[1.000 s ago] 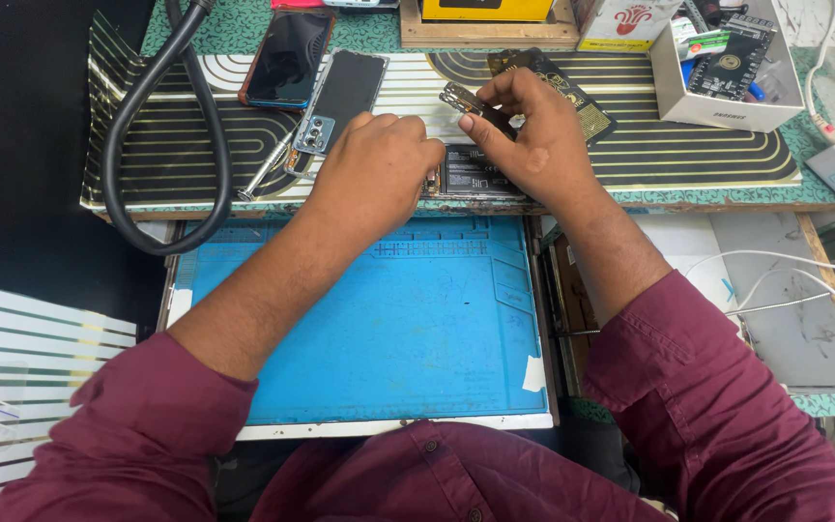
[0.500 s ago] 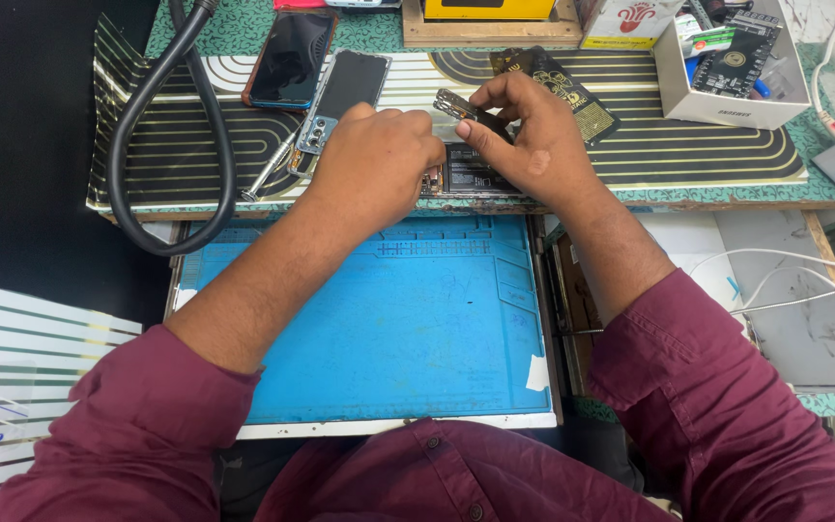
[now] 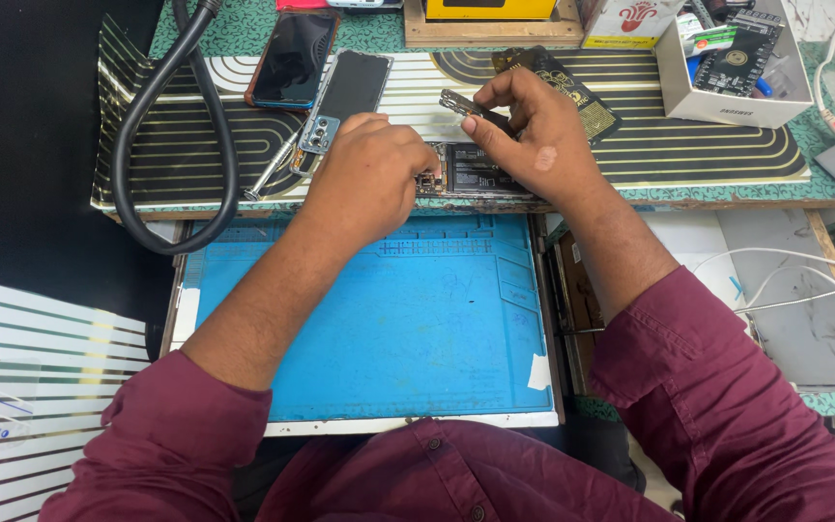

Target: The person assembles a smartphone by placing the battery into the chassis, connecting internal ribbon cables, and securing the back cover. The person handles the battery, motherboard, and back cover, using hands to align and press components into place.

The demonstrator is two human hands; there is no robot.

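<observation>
Nearest lies a blue mat (image 3: 369, 319) on the worktop (image 3: 727, 193). Beyond it the left hand (image 3: 364, 184) curls, fingers pressed onto an opened phone (image 3: 471, 174), while the right hand (image 3: 538, 135) pinches a small metal part (image 3: 461, 102) just above it. A black hose (image 3: 171, 126) loops farther left.

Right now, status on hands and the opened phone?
Left hand on opened phone. Right hand pinching small metal part above it. Nothing blocking.
</observation>
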